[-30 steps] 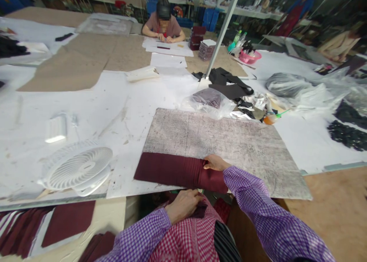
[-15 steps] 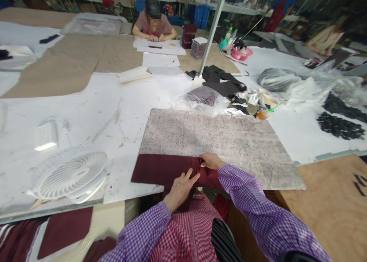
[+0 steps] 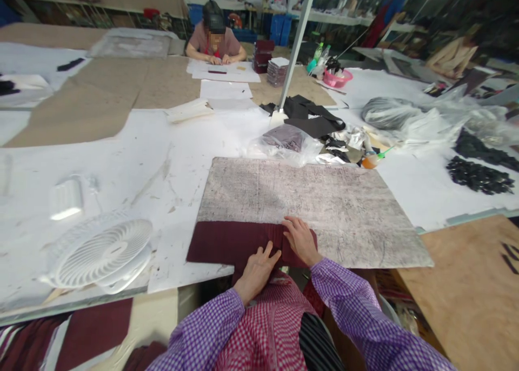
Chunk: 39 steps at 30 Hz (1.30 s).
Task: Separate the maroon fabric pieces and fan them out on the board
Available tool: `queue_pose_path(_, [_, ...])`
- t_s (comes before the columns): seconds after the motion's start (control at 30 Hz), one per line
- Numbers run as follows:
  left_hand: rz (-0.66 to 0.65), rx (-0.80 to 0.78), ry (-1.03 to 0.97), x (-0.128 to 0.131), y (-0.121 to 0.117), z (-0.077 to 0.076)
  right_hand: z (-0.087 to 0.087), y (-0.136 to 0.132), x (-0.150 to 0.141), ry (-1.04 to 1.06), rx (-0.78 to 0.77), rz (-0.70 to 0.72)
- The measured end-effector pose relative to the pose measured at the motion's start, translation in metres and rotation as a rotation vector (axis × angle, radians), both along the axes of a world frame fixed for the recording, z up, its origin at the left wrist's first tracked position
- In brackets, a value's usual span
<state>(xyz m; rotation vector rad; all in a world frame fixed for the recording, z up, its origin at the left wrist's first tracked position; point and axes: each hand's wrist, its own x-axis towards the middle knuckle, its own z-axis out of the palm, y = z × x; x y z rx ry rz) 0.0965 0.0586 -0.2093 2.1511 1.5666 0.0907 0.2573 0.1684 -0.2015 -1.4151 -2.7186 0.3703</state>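
A dark maroon piece of fabric [image 3: 227, 242] lies along the near edge of a grey scuffed work board [image 3: 324, 209]. My left hand [image 3: 256, 271] rests at the fabric's lower edge, fingers stretched and thumb out. My right hand [image 3: 299, 241] lies flat on the fabric's right end, fingers extended and pressing it to the board. Both sleeves are purple checked. The hands are close together, almost touching.
A white fan [image 3: 104, 249] lies on its back at the left. A clear plastic bag [image 3: 290, 140], black fabric scraps [image 3: 312, 117] and a metal pole [image 3: 294, 49] stand beyond the board. Another person [image 3: 214, 35] sits at the far end. More maroon pieces [image 3: 91, 336] lie below left.
My left hand has come up from my lap onto the fabric's lower edge. My right hand has shifted from the fabric's top edge to lie flat on its right end.
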Motion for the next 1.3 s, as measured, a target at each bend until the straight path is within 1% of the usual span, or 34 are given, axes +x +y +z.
queue_pose_path(0.1, [-0.001,-0.01,-0.028,-0.008,0.0,0.0,-0.011,-0.018,0.005,0.058,-0.01,0.005])
queue_pose_path(0.17, [-0.008,-0.019,-0.043,-0.015,-0.001,0.0,-0.013,-0.023,0.009,0.086,-0.027,0.026])
queue_pose_path(0.33, [-0.031,-0.037,-0.041,-0.021,-0.005,-0.001,-0.006,-0.025,0.014,0.135,-0.103,0.131])
queue_pose_path(0.4, [-0.038,-0.037,-0.037,-0.021,-0.005,-0.001,-0.004,-0.027,0.018,0.158,-0.122,0.13])
queue_pose_path(0.47, [-0.043,-0.034,-0.036,-0.02,-0.005,-0.001,-0.006,-0.029,0.025,0.186,-0.11,0.052])
queue_pose_path(0.6, [-0.039,-0.045,-0.033,-0.019,-0.005,-0.002,-0.014,-0.027,0.055,0.226,-0.041,-0.223])
queue_pose_path(0.67, [-0.034,-0.051,-0.032,-0.019,-0.005,-0.003,-0.016,-0.023,0.069,0.231,-0.027,-0.318])
queue_pose_path(0.73, [-0.032,-0.051,-0.033,-0.019,-0.006,-0.004,-0.015,-0.02,0.079,0.233,-0.032,-0.356])
queue_pose_path(0.8, [-0.039,-0.047,-0.036,-0.019,-0.006,-0.005,-0.011,-0.023,0.081,0.234,-0.046,-0.347])
queue_pose_path(0.9, [-0.062,-0.043,-0.043,-0.02,-0.006,-0.005,-0.004,-0.038,0.07,0.239,-0.072,-0.252])
queue_pose_path(0.97, [-0.073,-0.04,-0.049,-0.02,-0.006,-0.005,-0.002,-0.053,0.054,0.244,-0.085,-0.157])
queue_pose_path(1.03, [-0.079,-0.034,-0.057,-0.021,-0.006,-0.005,-0.003,-0.067,0.035,0.241,-0.085,-0.091])
queue_pose_path(1.17, [-0.082,-0.021,-0.069,-0.022,-0.005,-0.003,-0.011,-0.082,0.008,0.231,-0.051,-0.068])
queue_pose_path(1.3, [-0.087,-0.011,-0.075,-0.023,-0.006,0.0,-0.017,-0.084,0.002,0.228,-0.011,-0.076])
